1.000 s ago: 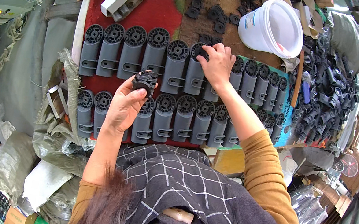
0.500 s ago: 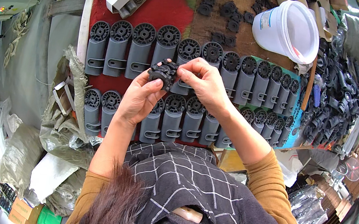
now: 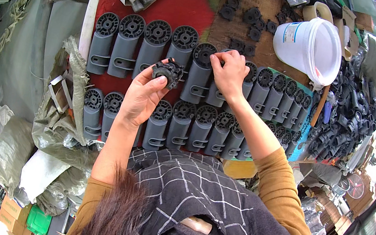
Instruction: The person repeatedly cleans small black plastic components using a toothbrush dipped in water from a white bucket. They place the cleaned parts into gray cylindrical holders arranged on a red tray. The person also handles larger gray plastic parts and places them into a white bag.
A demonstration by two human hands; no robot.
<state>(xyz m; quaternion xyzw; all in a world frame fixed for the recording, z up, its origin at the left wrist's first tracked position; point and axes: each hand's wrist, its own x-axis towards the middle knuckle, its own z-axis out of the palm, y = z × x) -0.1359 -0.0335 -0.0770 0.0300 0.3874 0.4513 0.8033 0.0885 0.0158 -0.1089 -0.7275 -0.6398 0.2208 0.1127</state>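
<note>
Several black toothed discs (image 3: 167,72) | stacked | left hand (image 3: 141,97) fingers pinching

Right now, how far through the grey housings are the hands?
Done: cannot tell which grey housings are finished; both rows show round black tops. In hand: left hand holds a stack of black discs; right hand presses at a top-row housing. Left: loose discs lie beside the white bucket.

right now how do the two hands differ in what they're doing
The left hand is lifted off the table and grips a small stack of black round parts; the right hand reaches further forward, fingertips pressed down at the top of a grey housing in the upper row. The left palm faces the camera, the right shows its back. Both come out of tan sleeves.
</note>
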